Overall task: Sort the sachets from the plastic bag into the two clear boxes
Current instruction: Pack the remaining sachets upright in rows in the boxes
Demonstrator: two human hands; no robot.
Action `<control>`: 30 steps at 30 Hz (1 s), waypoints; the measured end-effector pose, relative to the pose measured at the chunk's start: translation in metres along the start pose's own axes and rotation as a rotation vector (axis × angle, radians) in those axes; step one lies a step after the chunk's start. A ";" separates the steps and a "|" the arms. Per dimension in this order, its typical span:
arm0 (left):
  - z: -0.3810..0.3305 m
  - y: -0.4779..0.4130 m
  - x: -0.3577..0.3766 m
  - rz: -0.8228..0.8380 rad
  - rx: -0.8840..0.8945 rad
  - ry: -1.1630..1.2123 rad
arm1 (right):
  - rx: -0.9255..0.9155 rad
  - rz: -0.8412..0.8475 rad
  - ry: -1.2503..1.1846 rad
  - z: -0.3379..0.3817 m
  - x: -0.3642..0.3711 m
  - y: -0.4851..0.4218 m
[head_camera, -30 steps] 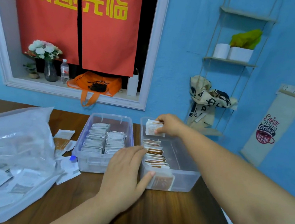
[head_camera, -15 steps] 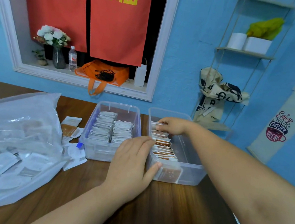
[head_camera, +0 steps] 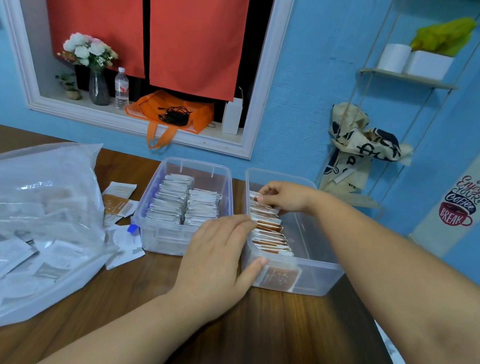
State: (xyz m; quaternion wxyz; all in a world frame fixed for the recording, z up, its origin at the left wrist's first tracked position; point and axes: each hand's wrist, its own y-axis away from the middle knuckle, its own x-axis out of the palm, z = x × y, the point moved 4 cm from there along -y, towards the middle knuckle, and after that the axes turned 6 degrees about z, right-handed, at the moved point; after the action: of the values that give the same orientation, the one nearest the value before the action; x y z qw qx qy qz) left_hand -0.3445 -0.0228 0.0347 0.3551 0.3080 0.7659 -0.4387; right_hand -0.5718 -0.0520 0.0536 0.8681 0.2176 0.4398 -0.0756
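**Sachet [head_camera: 256, 197] going into the right box [head_camera: 320, 270]**
The left hand [head_camera: 218, 257] lies flat-fingered on the box's near-left corner, likely bracing the slick clear plastic. The right hand [head_camera: 286, 197] pinches the thin sachet at the far end of the upright brown-edged row [head_camera: 268, 236]. White packets fill the left box [head_camera: 163, 240], and the crinkly bag [head_camera: 19, 216] lies far left.

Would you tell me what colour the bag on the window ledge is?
The bag is orange; head view.

The right hand [head_camera: 286, 197] pinches the far brown sachets [head_camera: 268, 239] in the right box [head_camera: 317, 276] — the left hand [head_camera: 218, 257] presses flat against its near corner.
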 end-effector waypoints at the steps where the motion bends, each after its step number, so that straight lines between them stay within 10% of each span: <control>1: 0.000 0.000 0.000 0.003 -0.002 0.000 | 0.003 0.005 0.005 -0.001 0.000 0.000; 12: -0.001 0.000 -0.003 0.008 0.004 0.011 | -0.014 -0.040 0.133 0.012 -0.006 0.024; 21: 0.014 0.020 -0.055 0.029 -0.001 0.114 | -0.449 -0.194 -0.060 0.116 0.033 0.100; 30: 0.128 0.137 -0.148 -0.075 -0.408 -0.172 | -0.681 0.014 0.242 0.209 0.160 0.110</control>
State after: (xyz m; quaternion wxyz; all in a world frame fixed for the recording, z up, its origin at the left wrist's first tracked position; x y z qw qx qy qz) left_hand -0.1193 -0.1025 0.0469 0.4578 0.1626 0.8165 -0.3120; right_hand -0.2869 -0.0370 0.0685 0.8329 -0.0735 0.5379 0.1076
